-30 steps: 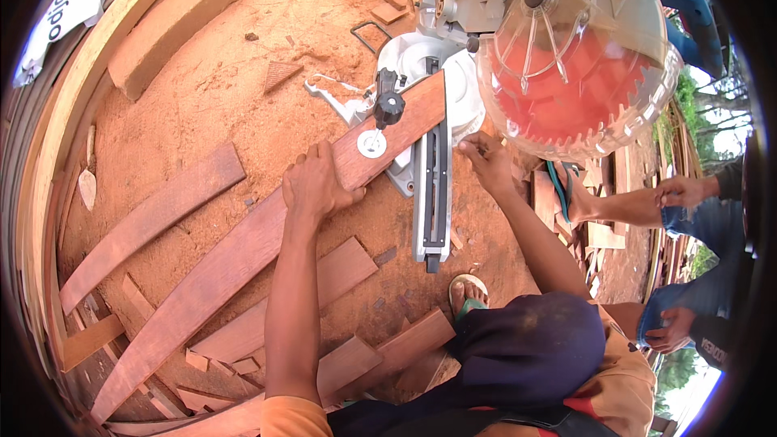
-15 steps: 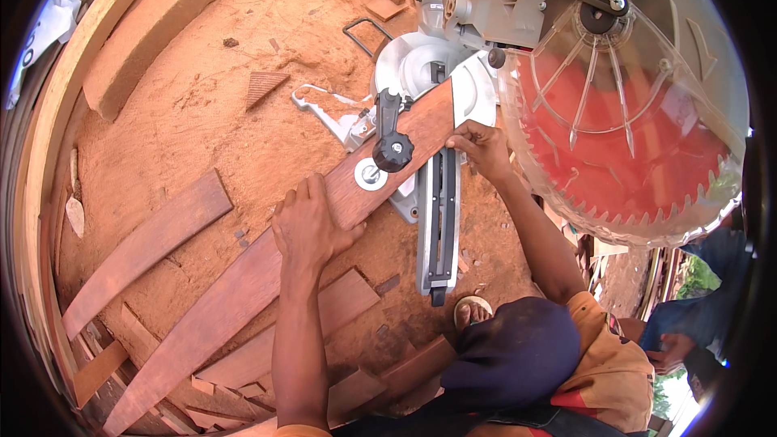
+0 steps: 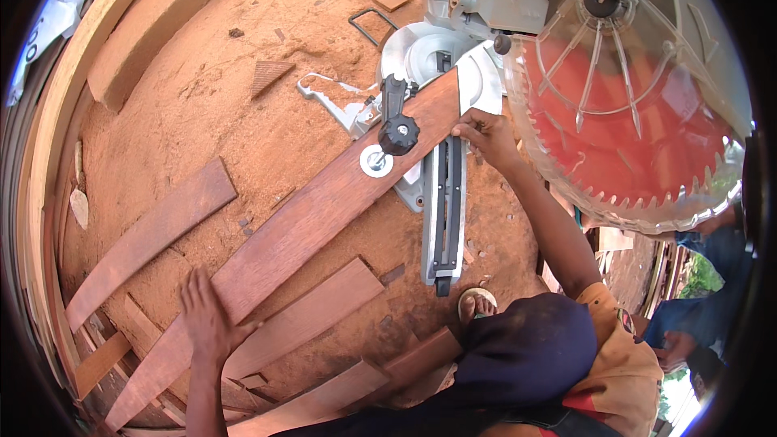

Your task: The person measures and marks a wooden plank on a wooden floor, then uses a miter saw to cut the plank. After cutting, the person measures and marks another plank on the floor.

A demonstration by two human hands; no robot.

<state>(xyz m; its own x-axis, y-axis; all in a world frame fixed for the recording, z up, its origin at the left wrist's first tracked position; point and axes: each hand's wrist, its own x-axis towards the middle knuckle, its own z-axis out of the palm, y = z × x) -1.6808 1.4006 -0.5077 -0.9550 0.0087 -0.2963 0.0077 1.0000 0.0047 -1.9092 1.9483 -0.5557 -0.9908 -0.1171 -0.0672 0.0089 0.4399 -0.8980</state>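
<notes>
At the far left, a thick wood block (image 3: 162, 28) lies on sawdust-covered ground, with a shorter curved board (image 3: 158, 239) nearer. Right of that, the long board (image 3: 295, 214) runs from near left up to the saw table (image 3: 486, 85), its square end resting there.

Left hand (image 3: 209, 316): fingers spread, laid across the long board toward its narrow near-left end, thumb out to the right. Judgement: firm, even downward pressure suits this end, since a long overhang could tip or swing.

Centre: clamp knob (image 3: 399, 135) and round pad (image 3: 376, 162) stand over the board; cannot tell whether the pad presses down. Advice: check it is tight, and that the board's edge seats squarely, before relying on it.

Right hand (image 3: 488, 137): well apart from the left, fingers curled at the board's near-right corner; contact looks likely, but cannot tell whether it grips. Useful for small alignment nudges, in my judgement.

Far right: red blade (image 3: 627, 125) behind a clear guard (image 3: 647, 222), off to the side of the board. Caution: the right hand is nearest this side; fingers belong clear of the slotted arm (image 3: 444, 226) before the blade comes down.
</notes>
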